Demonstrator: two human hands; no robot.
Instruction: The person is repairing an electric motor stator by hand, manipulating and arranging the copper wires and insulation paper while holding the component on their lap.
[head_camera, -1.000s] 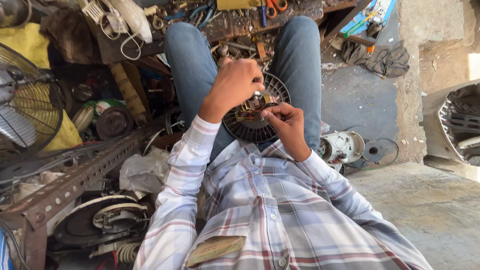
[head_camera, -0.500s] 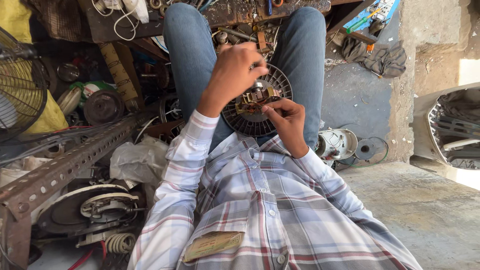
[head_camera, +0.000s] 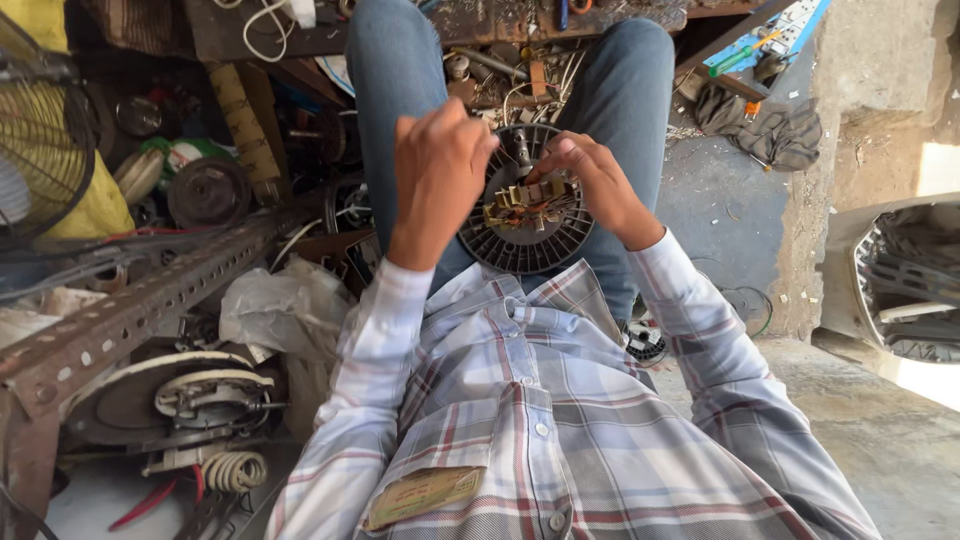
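Note:
A round black slotted fan motor housing (head_camera: 520, 245) rests on my lap between my jeans-clad legs, with a brass-coloured winding core (head_camera: 527, 203) on top and a short metal shaft (head_camera: 521, 148) sticking up. My left hand (head_camera: 438, 170) is closed in a fist at the housing's left edge; what it grips is hidden. My right hand (head_camera: 592, 180) rests on the right side of the core, fingers pinching it.
A perforated steel angle bar (head_camera: 130, 310) runs along the left. A wire fan guard (head_camera: 40, 120), a motor plate with a coiled wire (head_camera: 180, 400), a plastic bag (head_camera: 280, 305), scattered parts and a crumpled cloth (head_camera: 770, 125) surround me. A concrete step (head_camera: 880, 420) lies at the right.
The view has tilted down and closer. My left hand has lifted slightly at the housing's left edge; my right hand stays on the core.

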